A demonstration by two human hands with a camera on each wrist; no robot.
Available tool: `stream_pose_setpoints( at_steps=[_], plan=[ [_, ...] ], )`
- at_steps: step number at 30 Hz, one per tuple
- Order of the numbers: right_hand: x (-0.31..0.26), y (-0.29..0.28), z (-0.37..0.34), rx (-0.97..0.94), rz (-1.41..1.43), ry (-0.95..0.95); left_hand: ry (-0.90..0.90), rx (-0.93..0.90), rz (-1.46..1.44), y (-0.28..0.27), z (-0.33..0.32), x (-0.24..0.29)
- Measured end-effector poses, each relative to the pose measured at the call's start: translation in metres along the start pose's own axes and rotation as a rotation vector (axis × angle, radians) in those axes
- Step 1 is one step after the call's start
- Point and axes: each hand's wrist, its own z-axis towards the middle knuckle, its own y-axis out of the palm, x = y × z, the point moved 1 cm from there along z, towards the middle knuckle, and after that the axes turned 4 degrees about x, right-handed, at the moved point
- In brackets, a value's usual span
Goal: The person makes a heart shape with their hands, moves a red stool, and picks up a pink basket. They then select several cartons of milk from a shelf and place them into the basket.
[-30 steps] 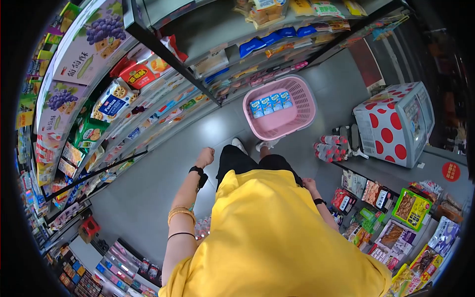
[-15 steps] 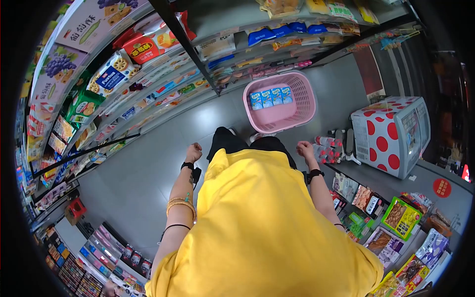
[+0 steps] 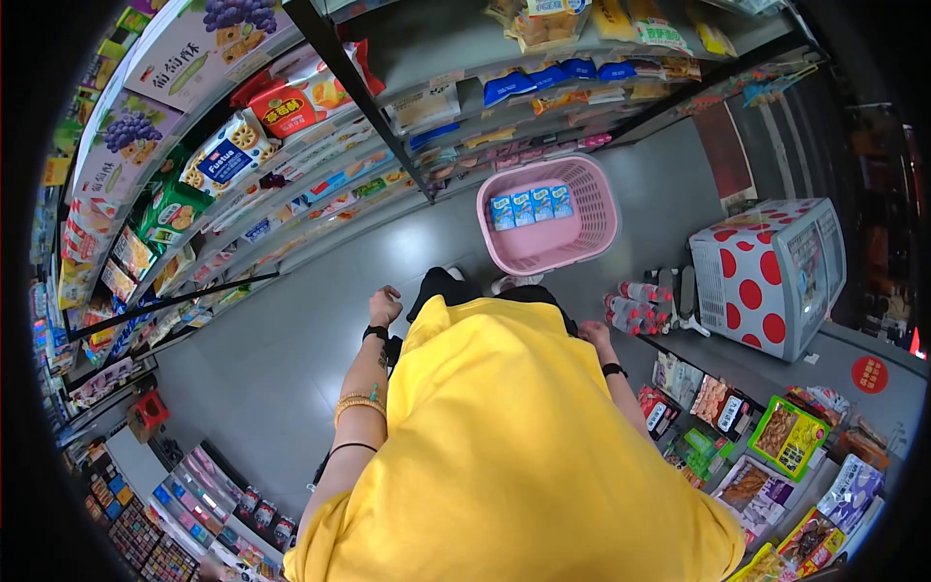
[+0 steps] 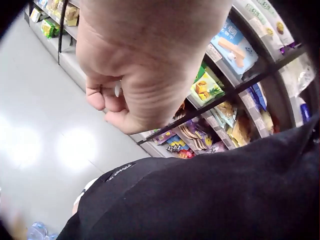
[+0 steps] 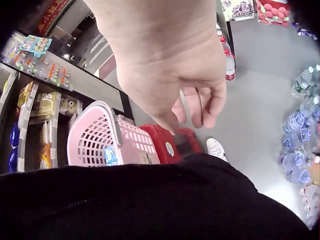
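My left hand hangs beside the thigh, its fingers loosely curled. Nothing shows in its grip in the left wrist view. On the other side, my right hand is down by the hip. The right wrist view shows its fingers bent loosely, holding nothing. Past the feet, a pink plastic basket stands on the floor, apart from both hands. Inside it, several blue-and-white cartons line up in a row along one side.
Snack shelves run along the left and ahead. To the right are pink-capped bottles, a red-dotted freezer and a counter with packaged food. Water bottles and a red object beside the basket appear in the right wrist view.
My right hand swung forward away from the hip, then came back beside it. The left hand has shifted slightly left and its fist has loosened. The basket and cartons stay put.
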Motion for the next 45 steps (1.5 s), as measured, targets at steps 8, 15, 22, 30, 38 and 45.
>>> stream_pose_setpoints(
  at_steps=[8, 15, 22, 30, 38, 45],
  plan=[
    [0.009, 0.006, -0.015, 0.021, 0.102, 0.081, 0.094, 0.042, 0.029, 0.001, 0.014, 0.010],
    [-0.004, 0.016, -0.025, 0.012, 0.053, 0.090, 0.070, 0.073, -0.025, -0.003, 0.004, 0.004],
    [-0.008, 0.018, -0.020, 0.015, -0.022, 0.101, 0.048, 0.062, -0.025, 0.008, 0.000, -0.022],
    [-0.015, 0.029, -0.021, 0.038, 0.010, 0.088, 0.013, -0.044, -0.098, 0.012, 0.003, -0.028],
    [-0.019, 0.028, -0.016, 0.028, 0.019, 0.068, 0.058, -0.026, -0.101, 0.027, 0.016, -0.028],
    [-0.017, 0.023, -0.016, 0.047, -0.006, 0.067, 0.079, 0.008, -0.092, 0.033, 0.022, -0.024]
  ],
)
